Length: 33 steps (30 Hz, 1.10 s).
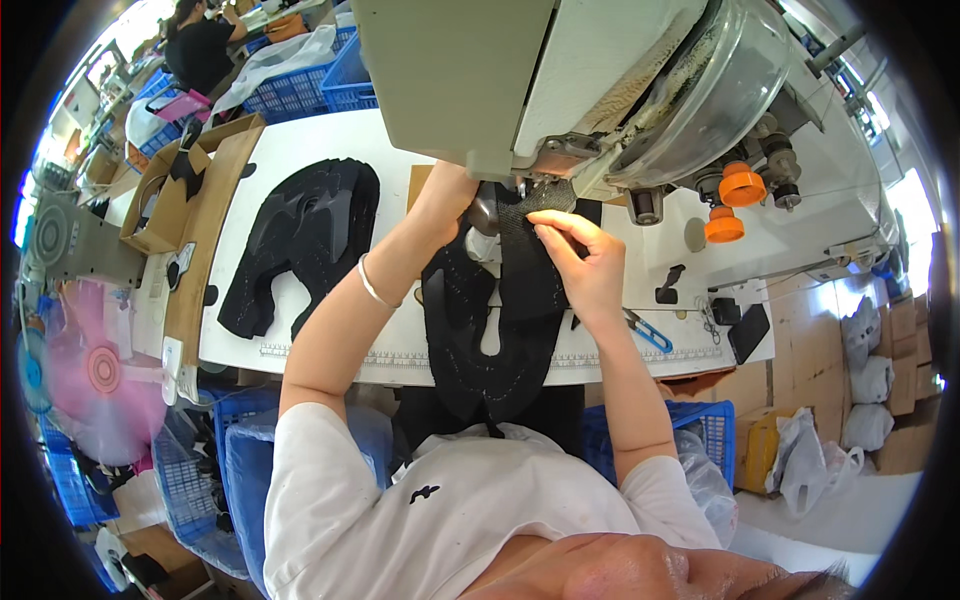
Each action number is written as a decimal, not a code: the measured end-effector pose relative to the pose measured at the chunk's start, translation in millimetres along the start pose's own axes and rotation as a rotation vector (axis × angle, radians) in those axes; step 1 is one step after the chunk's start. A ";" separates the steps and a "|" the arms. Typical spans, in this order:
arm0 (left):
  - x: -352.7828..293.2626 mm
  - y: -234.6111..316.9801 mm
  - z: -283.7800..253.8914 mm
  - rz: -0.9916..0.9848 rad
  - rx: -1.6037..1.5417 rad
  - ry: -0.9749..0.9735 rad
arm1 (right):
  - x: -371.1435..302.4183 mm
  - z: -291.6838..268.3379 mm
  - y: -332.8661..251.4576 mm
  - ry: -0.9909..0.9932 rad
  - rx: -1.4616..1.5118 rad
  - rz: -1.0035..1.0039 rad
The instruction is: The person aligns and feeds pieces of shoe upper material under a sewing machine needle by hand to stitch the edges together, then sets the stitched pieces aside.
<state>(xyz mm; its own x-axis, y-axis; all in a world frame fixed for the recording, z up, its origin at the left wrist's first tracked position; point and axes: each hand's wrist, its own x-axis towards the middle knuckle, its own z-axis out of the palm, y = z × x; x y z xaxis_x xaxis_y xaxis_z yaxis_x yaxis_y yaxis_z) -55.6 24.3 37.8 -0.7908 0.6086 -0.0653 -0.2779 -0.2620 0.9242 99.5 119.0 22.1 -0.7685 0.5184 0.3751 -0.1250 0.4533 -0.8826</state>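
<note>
A black U-shaped fabric piece [460,375] with light stitch marks hangs over the table's front edge, its far end under the head of a sewing machine [450,80]. My right hand [590,262] pinches the edge of a dark mesh part [545,198] of the work, just right of the needle area. To the left of the needle is my left hand [448,200], close to the work, its fingers mostly hidden by the machine head. A stack of similar black U-shaped pieces [345,210] lies on the white table [225,300], left of my left forearm.
Blue-handled thread snips [652,332] and a black phone-like object [748,333] lie at the right. A cardboard box [150,215] stands left, above a pink fan [103,370]. Blue crates [715,425] flank my lap. Another person [200,50] sits at the far left.
</note>
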 end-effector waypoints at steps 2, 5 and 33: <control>4.7 -12.1 -6.5 0.171 -0.017 -0.018 | 4.8 -4.4 -2.8 -0.060 -0.022 0.004; -17.8 -10.4 -13.8 0.403 0.013 0.098 | 11.4 -17.0 -2.1 -0.001 -0.100 -0.204; -100.0 -35.0 -108.8 0.356 1.900 0.246 | -94.8 1.2 87.8 -0.028 -0.231 0.040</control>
<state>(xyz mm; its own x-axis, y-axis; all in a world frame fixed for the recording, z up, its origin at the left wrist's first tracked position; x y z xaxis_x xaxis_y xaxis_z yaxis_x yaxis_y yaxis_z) -26.2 -108.9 -28.9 -0.7621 0.5740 0.2996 0.6092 0.7924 0.0316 160.6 108.7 -91.3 -0.7877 0.5199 0.3305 0.0501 0.5888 -0.8067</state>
